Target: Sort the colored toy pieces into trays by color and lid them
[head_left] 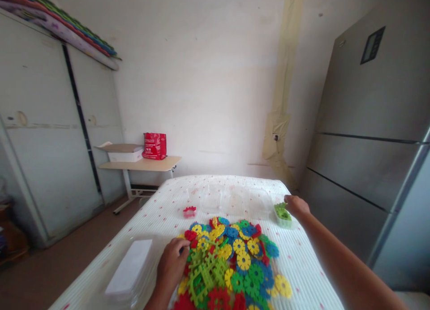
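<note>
Head view, near side: I locate a heap of plastic pieces [243, 260] on the tablecloth [314, 265], in yellow, blue, red and two greens. The toothed light-green pieces [204, 274] lie together on the heap's near left part. The left hand [172, 261] is at the heap's left edge, with its fingers curled inward; I cannot tell whether they grip a piece.

Head view, far side: the right arm is extended. The right hand [297, 205] is at a small tub [285, 223], fingers bent down beside its top. I cannot tell whether they hold a piece. The tub contains light-green pieces [282, 210] of the same kind.

Well to the left of it, a red piece [190, 208] sits in a small see-through box [190, 215]. More see-through boxes [213, 198] stand between the two.

Status, by my judgement: an early stage. Some light-green pieces and at least one red are in containers; most pieces, every yellow and blue one I can see included, remain in or around the heap.
</note>
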{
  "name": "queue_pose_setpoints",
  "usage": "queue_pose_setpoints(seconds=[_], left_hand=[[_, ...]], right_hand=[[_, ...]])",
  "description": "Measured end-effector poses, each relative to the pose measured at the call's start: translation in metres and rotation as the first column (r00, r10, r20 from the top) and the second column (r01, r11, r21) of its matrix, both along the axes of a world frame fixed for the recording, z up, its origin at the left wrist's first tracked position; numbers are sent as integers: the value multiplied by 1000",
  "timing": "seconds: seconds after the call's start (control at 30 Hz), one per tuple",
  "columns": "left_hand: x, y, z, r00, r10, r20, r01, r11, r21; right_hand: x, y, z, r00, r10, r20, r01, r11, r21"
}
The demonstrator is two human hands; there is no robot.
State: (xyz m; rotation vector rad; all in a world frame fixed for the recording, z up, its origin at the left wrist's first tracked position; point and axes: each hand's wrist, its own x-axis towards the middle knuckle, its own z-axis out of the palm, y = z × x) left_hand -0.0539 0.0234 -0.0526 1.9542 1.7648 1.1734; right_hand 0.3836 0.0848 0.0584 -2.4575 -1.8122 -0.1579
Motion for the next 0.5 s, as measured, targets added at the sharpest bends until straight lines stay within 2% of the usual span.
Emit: queue_pose_setpoints(seconds=[0.2,0.5], left_hand=[[1,0,1,1000,7,-10,-7,1000,-13],[2,-2,2,1000,14,3,-14,1000,3]], right_hand=[[0,8,-7,1000,16,-10,-17,999,-34],[0,6,-5,999,43,-31,-43,999,-13]])
